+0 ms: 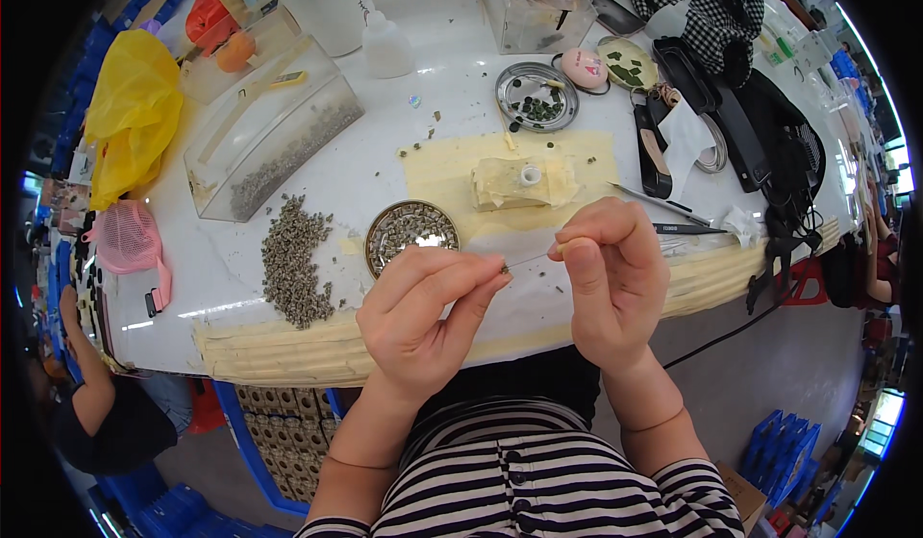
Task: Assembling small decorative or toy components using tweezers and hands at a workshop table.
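My left hand [423,312] pinches a small grey metal part [505,270] between thumb and fingertips. Level with it on the right, my right hand [617,283] is closed in a pinch on something small and pale, too small to name. Between the hands lies a white sheet. Just behind my left hand stands a round dish [372,246] of similar metal parts, and left of it a loose pile of metal parts [296,261] spreads over the table. Beyond the hands, a tape-wrapped block [490,188] with a white ring on top rests on yellowish paper.
A clear bin [216,168] of metal parts stands at left. Farther back is a metal dish [508,75] with dark green pieces. Tweezers [690,228] lie right of my right hand. Yellowish tape [279,350] covers the table's front edge. Blue crates [781,451] stand on the floor.
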`<state>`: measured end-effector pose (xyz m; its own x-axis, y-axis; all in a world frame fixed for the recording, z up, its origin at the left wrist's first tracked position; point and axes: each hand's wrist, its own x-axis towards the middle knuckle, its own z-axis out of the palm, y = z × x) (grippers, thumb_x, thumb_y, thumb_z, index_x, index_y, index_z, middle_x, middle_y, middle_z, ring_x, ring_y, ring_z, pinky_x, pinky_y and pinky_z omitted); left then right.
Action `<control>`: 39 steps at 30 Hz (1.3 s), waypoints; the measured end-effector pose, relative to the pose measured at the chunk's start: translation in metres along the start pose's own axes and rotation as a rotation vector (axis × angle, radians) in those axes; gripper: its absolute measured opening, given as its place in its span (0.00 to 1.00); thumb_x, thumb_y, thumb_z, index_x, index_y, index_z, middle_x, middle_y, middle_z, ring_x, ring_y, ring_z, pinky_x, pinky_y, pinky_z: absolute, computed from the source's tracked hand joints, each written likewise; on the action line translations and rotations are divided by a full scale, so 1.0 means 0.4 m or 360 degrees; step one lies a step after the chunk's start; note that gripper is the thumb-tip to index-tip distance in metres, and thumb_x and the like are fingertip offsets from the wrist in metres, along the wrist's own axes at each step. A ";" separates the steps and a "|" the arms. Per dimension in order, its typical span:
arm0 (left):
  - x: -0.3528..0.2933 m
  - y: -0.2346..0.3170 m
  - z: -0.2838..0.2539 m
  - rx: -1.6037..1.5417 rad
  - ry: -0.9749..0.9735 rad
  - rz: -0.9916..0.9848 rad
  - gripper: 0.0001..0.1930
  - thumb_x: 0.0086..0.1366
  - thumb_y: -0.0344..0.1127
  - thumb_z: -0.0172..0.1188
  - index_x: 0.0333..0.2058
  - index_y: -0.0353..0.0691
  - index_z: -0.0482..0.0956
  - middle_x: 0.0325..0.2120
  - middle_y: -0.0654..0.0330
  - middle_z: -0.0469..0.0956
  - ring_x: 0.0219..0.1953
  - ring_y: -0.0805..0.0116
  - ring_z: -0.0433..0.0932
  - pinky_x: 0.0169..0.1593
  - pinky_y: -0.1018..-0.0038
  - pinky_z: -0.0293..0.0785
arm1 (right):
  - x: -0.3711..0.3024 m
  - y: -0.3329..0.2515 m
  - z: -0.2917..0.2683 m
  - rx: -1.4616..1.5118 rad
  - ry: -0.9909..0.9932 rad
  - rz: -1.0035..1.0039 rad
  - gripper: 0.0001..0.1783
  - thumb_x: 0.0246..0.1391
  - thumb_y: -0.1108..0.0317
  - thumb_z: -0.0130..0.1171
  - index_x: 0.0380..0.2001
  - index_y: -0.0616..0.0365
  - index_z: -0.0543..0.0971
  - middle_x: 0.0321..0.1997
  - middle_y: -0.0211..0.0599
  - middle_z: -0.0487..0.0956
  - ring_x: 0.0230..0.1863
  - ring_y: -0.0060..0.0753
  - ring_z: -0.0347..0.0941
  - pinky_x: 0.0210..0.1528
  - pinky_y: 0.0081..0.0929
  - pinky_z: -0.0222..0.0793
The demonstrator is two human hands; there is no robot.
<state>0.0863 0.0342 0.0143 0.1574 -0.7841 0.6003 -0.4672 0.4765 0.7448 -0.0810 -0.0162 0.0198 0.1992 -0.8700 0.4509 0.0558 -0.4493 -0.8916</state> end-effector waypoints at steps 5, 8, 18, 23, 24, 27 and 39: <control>0.000 -0.003 -0.001 0.0015 -0.0003 0.0022 0.11 0.52 0.21 0.73 0.35 0.34 0.85 0.27 0.58 0.82 0.27 0.66 0.79 0.31 0.75 0.73 | 0.000 0.002 0.001 -0.0014 0.0020 0.0026 0.06 0.62 0.73 0.62 0.34 0.63 0.75 0.31 0.32 0.76 0.31 0.22 0.70 0.38 0.19 0.67; 0.000 0.000 0.000 0.0016 0.0000 0.0014 0.11 0.52 0.21 0.73 0.35 0.34 0.85 0.27 0.58 0.82 0.27 0.66 0.79 0.31 0.75 0.73 | 0.001 0.003 0.001 -0.0026 0.0023 0.0027 0.06 0.62 0.73 0.62 0.34 0.63 0.75 0.31 0.32 0.76 0.31 0.22 0.70 0.37 0.19 0.67; 0.001 0.000 0.000 0.0015 0.0004 0.0033 0.11 0.52 0.22 0.73 0.35 0.34 0.85 0.27 0.58 0.83 0.27 0.66 0.79 0.30 0.75 0.73 | 0.000 0.001 0.002 0.0000 0.0029 0.0055 0.06 0.63 0.72 0.61 0.34 0.63 0.75 0.31 0.31 0.76 0.32 0.21 0.69 0.38 0.19 0.67; 0.001 -0.001 -0.001 0.0018 0.0003 0.0036 0.11 0.51 0.22 0.73 0.35 0.35 0.85 0.27 0.58 0.83 0.27 0.66 0.79 0.31 0.75 0.73 | 0.001 0.000 0.003 0.0007 0.0036 0.0068 0.07 0.63 0.72 0.61 0.34 0.63 0.75 0.31 0.30 0.76 0.32 0.20 0.69 0.39 0.19 0.67; 0.001 -0.001 -0.001 0.0022 0.0003 0.0043 0.11 0.51 0.22 0.73 0.35 0.35 0.85 0.27 0.58 0.83 0.27 0.67 0.79 0.31 0.75 0.73 | 0.000 0.000 0.003 0.0004 0.0032 0.0068 0.06 0.63 0.72 0.61 0.34 0.63 0.75 0.31 0.30 0.76 0.32 0.20 0.69 0.39 0.19 0.67; 0.000 -0.001 -0.001 0.0026 0.0004 0.0037 0.11 0.51 0.22 0.73 0.35 0.35 0.86 0.27 0.58 0.83 0.27 0.67 0.79 0.31 0.75 0.73 | 0.000 -0.001 0.003 0.0010 0.0028 0.0072 0.06 0.63 0.72 0.61 0.34 0.63 0.75 0.31 0.30 0.76 0.32 0.20 0.69 0.39 0.19 0.67; 0.000 0.000 -0.001 0.0025 0.0001 0.0035 0.11 0.51 0.21 0.73 0.35 0.33 0.85 0.27 0.58 0.83 0.27 0.66 0.79 0.30 0.75 0.73 | 0.044 0.003 -0.018 -0.0106 0.0247 -0.0009 0.07 0.63 0.72 0.61 0.33 0.63 0.75 0.30 0.30 0.76 0.32 0.19 0.69 0.39 0.18 0.67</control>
<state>0.0868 0.0343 0.0144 0.1477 -0.7733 0.6166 -0.4843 0.4870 0.7268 -0.0843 -0.0335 0.0272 0.0451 -0.8861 0.4612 -0.0095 -0.4620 -0.8868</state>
